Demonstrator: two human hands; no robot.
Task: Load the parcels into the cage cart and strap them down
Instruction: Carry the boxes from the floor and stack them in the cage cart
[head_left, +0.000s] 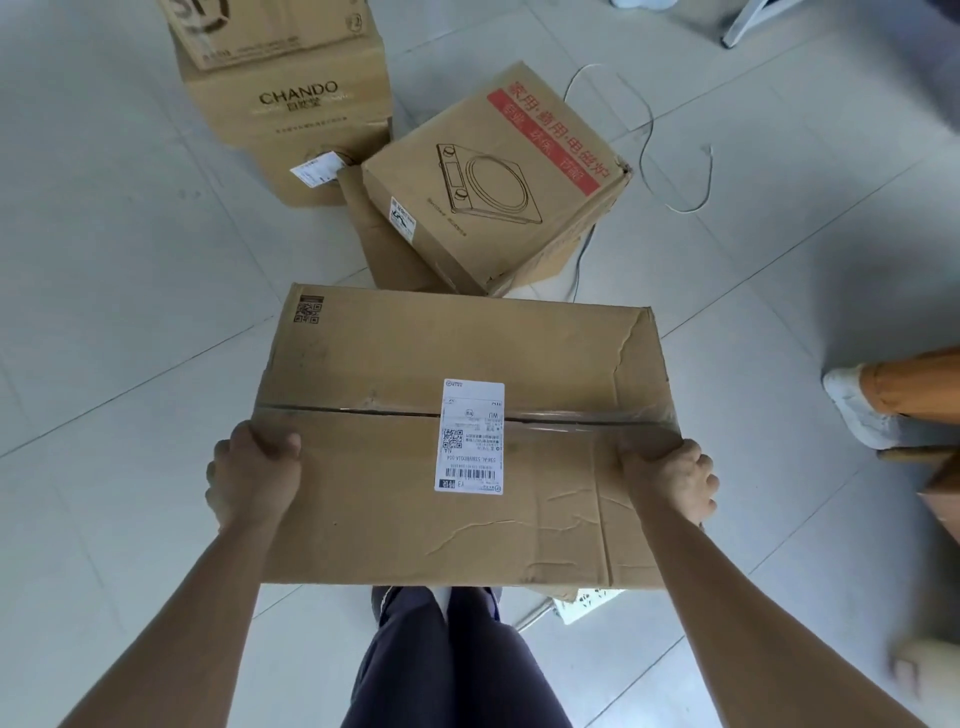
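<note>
Above the tiled floor | large taped cardboard parcel is held level | its left edge is gripped by the left hand, its right edge by the right hand, thumbs on top | cage cart is not seen | risk: grip may be lost at the creased right corner; loose white cable beside the induction-cooker box may be tripped on.

On my feed I see my left hand and right hand bare, forearms bare too, and loose dark navy trousers with soft folds.
</note>
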